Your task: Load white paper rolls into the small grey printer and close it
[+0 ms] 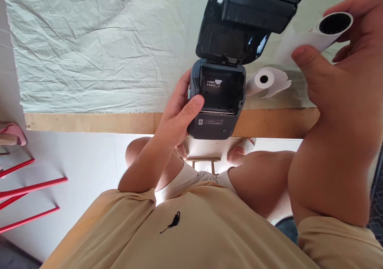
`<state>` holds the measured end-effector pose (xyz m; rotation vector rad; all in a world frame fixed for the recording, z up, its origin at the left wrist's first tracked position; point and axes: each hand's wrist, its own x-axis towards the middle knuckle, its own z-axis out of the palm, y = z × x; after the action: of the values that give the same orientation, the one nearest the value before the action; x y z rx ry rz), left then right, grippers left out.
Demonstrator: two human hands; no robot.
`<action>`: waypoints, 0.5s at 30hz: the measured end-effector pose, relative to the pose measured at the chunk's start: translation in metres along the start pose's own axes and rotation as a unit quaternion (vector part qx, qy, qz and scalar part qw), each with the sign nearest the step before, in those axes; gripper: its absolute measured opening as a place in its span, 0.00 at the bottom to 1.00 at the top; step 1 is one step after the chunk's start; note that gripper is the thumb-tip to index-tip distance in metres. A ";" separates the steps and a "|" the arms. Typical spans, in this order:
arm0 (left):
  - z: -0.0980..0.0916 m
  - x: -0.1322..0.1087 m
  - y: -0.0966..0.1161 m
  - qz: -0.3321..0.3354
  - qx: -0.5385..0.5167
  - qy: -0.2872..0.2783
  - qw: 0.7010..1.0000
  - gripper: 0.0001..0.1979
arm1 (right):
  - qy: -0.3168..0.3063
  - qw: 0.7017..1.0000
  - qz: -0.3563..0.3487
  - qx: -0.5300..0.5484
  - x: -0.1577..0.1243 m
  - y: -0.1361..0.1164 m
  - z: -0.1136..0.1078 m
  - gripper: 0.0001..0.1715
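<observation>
My left hand (pixel 182 111) grips a small dark portable printer (pixel 209 123) by its left side, thumb on the front edge. The printer's black lid (pixel 239 26) stands wide open, and no roll lies in the paper bay. Off to the right, my right hand (pixel 338 57) is closed around a white paper roll (pixel 324 38) with a hollow dark core, a loose end of paper trailing to the left. A second, smaller paper roll (pixel 263 79) with a torn loose end rests on the table just right of the printer.
A wrinkled pale green cloth (pixel 98 50) covers the table, whose bare wooden edge (pixel 89 122) runs along the front. My legs are beneath that edge. Red metal legs (pixel 32 187) of some furniture stand at the left on the light floor (pixel 92 161).
</observation>
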<state>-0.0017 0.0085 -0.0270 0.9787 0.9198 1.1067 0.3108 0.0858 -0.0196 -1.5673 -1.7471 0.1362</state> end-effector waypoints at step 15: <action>0.002 -0.004 -0.001 0.037 -0.026 -0.008 0.999 0.29 | -0.104 0.995 -0.005 0.004 -0.011 -0.043 -0.041 0.46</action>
<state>-0.0008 0.0041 -0.0269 0.9848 0.8435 1.1768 0.2997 0.0493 0.0275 -1.5835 -1.9118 0.3121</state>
